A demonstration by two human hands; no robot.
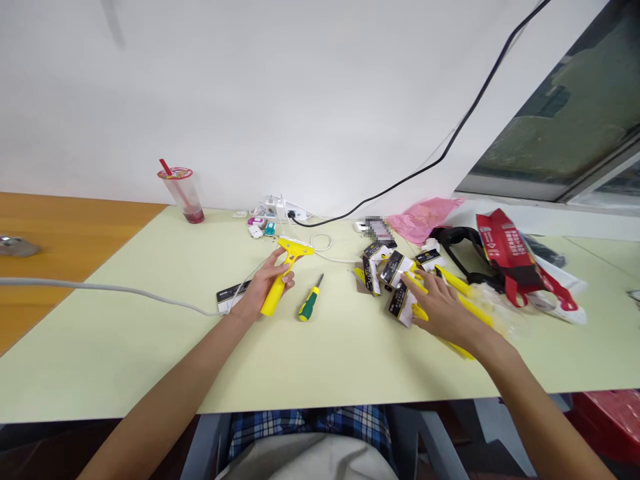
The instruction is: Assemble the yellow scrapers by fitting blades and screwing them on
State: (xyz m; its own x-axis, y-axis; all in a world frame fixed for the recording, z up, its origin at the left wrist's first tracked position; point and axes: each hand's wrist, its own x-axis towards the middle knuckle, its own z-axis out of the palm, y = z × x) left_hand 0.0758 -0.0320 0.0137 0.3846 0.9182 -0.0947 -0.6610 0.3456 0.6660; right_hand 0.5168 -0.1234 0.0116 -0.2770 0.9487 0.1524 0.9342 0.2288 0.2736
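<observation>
My left hand is wrapped round the handle of a yellow scraper, its wide head pointing toward the wall. A green and yellow screwdriver lies on the table between my hands. Over on the right, my right hand rests with fingers spread on a pile of yellow scrapers and black-and-white cardboard sleeves. Its fingertips touch the pile, and the parts beneath the palm are hidden. Beside my left wrist lies another black-and-white card, partly covered by the hand.
A plastic cup with a straw stands at the back left. Plugs and a power strip sit against the wall, with a black cable running up right. A red bag and pink plastic lie at right. A grey cable crosses the left.
</observation>
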